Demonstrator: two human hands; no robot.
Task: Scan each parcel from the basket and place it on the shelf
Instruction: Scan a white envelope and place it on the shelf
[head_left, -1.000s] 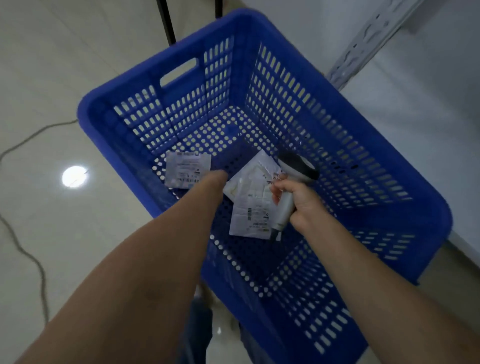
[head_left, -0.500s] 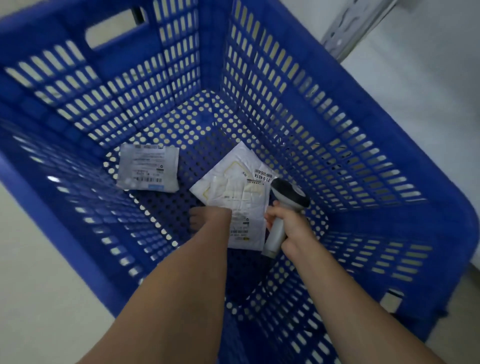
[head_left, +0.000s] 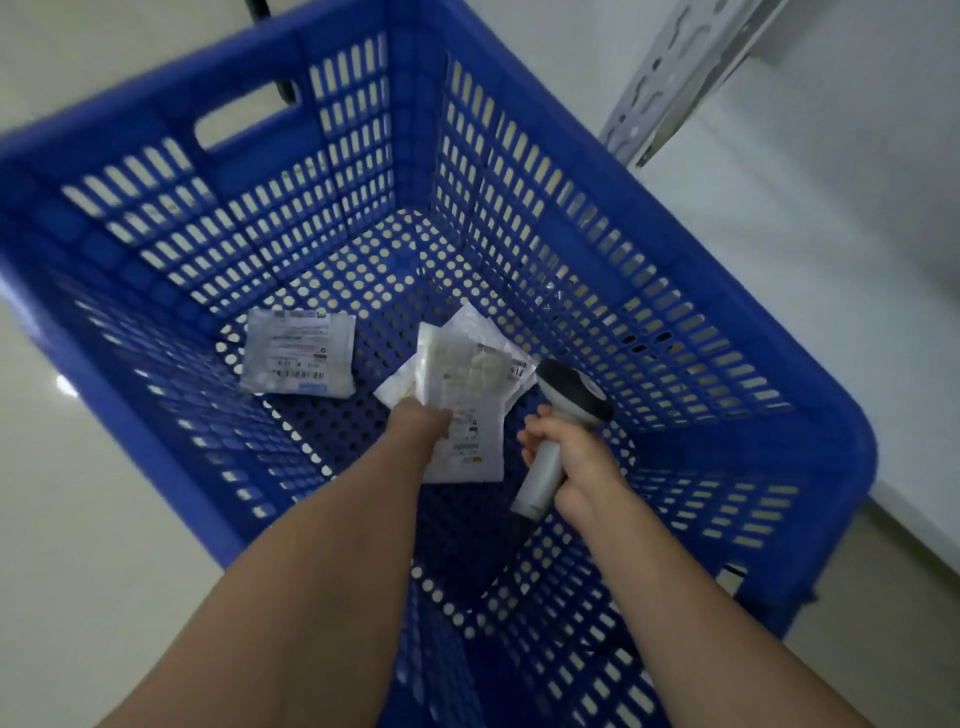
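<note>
**Left hand gripping a parcel in the blue basket, right hand holding the scanner**

Pale tiled floor (head_left: 78, 519) is showing along the left, outside the blue perforated plastic basket (head_left: 519, 218), whose high slotted walls are enclosing everything the hands are reaching for. On the left of the basket's bottom a flat white labelled parcel (head_left: 298, 358) is lying alone, well apart from both hands.

Near the middle, the left hand (head_left: 418, 423) is reaching down and closing on the near left edge of the top parcel (head_left: 470, 452), a white pouch with a printed label facing up. The fingers are mostly hidden under the hand and the pouch, so how they are lying cannot be told. This parcel is overlapping the lower parcels (head_left: 498, 338), which are fanning out beneath it towards the far right.

Just right of that pile, the right hand (head_left: 576, 457) is wrapping its fingers round the handle of a grey handheld barcode scanner (head_left: 571, 395), whose dark head is pointing away, near the parcels' right edge but not touching them.

Beyond the basket's right wall, a slotted grey metal shelf upright (head_left: 670, 78) is slanting across the far right corner.
</note>
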